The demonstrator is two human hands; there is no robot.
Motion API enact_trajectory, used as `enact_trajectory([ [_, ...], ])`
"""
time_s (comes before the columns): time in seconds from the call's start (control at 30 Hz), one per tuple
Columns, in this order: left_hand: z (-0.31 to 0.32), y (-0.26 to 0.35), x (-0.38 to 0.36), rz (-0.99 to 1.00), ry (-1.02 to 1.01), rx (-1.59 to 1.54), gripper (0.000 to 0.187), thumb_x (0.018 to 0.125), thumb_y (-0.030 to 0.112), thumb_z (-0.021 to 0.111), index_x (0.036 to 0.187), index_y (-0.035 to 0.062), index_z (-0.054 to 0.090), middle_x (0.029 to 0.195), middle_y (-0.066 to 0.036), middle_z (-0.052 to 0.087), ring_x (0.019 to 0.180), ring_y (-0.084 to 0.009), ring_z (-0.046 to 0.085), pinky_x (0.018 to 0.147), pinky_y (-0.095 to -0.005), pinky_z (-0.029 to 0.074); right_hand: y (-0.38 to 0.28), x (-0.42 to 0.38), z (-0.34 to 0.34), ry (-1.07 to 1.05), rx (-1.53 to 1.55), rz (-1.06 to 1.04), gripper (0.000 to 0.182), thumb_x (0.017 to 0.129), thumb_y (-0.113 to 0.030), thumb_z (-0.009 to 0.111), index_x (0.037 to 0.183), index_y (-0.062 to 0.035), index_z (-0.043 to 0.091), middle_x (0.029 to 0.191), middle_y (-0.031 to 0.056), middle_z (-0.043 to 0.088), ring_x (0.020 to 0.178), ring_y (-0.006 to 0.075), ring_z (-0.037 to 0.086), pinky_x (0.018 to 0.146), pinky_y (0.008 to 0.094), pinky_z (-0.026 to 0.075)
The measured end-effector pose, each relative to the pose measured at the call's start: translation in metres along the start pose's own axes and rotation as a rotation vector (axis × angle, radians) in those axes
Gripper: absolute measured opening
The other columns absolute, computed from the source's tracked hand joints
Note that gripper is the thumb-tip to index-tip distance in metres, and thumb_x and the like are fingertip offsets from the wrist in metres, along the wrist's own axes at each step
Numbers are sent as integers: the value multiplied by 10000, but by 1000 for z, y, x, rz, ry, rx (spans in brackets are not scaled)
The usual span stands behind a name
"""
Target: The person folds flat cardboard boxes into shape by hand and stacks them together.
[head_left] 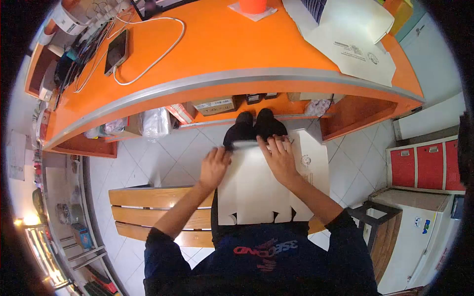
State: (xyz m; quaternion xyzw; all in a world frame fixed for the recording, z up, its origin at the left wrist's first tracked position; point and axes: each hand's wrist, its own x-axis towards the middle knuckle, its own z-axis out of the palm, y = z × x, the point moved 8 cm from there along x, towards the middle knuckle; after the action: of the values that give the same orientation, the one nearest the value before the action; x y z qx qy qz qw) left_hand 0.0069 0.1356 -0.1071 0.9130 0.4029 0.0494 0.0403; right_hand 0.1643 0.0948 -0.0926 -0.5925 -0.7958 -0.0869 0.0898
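Note:
A pale die-cut cardboard sheet (254, 185) lies across the lap, with slots and curved tabs along its near edge. A printed round mark shows on its right-hand panel (313, 163). My left hand (215, 168) is closed at the far left corner of the sheet, its fingertips slightly blurred. At the far edge, my right hand (280, 159) has its fingers curled over a narrow raised strip of the board. Exactly how the fingertips grip underneath is hidden.
An orange desk (227, 44) stands ahead, carrying a phone (117, 52) on a white cable and more printed cardboard (355, 52). Boxes (215, 105) sit on its lower shelf. A slatted wooden bench (158, 199) is below; a white cabinet (412, 241) stands right.

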Motion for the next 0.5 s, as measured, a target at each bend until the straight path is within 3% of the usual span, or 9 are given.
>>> enact_trajectory([
  [0.07,12,15,-30,64,148,119,390,782,112,576,1163,29,575,1003,-116,523,985,-285,548,829,-387,510,-1,-3,3,20,-1,1,543,816,-123,559,1346,-70,451,1125,152,505,1121,303,491,1014,529,318],
  [0.17,15,19,-48,15,103,135,574,798,123,565,1348,15,443,1094,-140,496,1034,-303,518,950,-412,453,-3,-9,5,82,10,-1,532,811,-108,561,1334,-74,468,1106,145,503,1112,300,483,1015,532,317],
  [0.2,16,20,-48,22,99,155,655,818,152,551,1414,-6,331,1150,-170,480,1077,-320,500,1034,-434,384,-1,-6,5,85,28,-5,530,809,-102,562,1331,-75,471,1113,147,500,1120,302,476,1020,533,314],
  [0.3,1,7,-27,-37,136,-42,636,842,161,539,1413,-17,323,1185,-187,469,1100,-343,487,1043,-455,368,10,18,5,120,58,-1,523,811,-79,553,1328,-90,476,1098,129,503,1129,296,466,1043,523,303],
  [0.4,-29,4,-8,-135,306,65,618,858,124,570,1419,27,329,1287,-233,445,1185,-422,444,1037,-477,366,21,49,-4,208,-23,18,526,811,-54,539,1332,-91,474,1104,126,509,1136,304,461,1060,519,293],
  [0.47,-25,24,-18,-45,187,8,557,876,211,558,1357,-11,386,1234,-214,478,1149,-385,464,1036,-463,366,20,50,-15,242,-78,24,548,822,-59,549,1359,-86,440,1176,146,501,1159,332,452,1053,509,306],
  [0.5,-20,35,-28,1,126,-21,542,885,254,552,1327,-29,415,1207,-205,495,1131,-367,474,1036,-457,366,19,41,-9,139,91,23,536,828,-76,558,1353,-84,446,1188,144,499,1167,335,448,1042,505,319],
])
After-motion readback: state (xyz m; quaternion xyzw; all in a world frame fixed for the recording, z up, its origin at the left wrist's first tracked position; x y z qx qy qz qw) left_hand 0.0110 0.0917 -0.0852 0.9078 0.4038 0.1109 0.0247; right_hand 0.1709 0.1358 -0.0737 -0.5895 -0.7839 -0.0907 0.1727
